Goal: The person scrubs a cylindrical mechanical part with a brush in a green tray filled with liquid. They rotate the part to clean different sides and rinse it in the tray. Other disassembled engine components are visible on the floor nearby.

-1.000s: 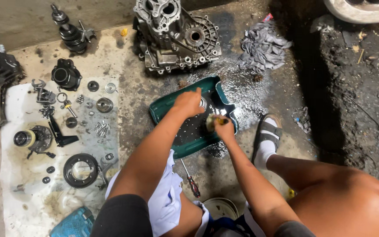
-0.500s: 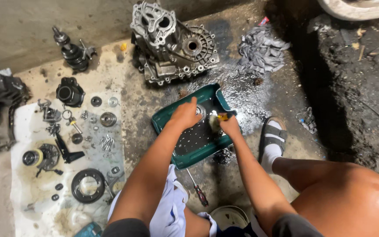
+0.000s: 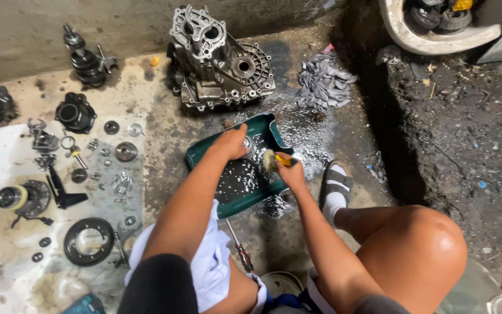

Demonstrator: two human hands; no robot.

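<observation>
Stained concrete floor [image 3: 164, 134] is filling the view, wet around the middle. At twelve o'clock, a big grey cast-metal gearbox housing [image 3: 219, 58] is sitting on it. At centre, a dark green rectangular plastic tray [image 3: 236, 180] is lying wet. Over the tray, the left hand [image 3: 230, 144] is closing its grip on a small round metal part [image 3: 248, 146], while the right hand [image 3: 289, 171], at its three o'clock, is clasping a yellow-handled brush [image 3: 274, 161] just beside that part.

Left hand [image 3: 232, 143] grips a bearing [image 3: 248, 146]; right hand [image 3: 289, 172] brushes it.
</observation>
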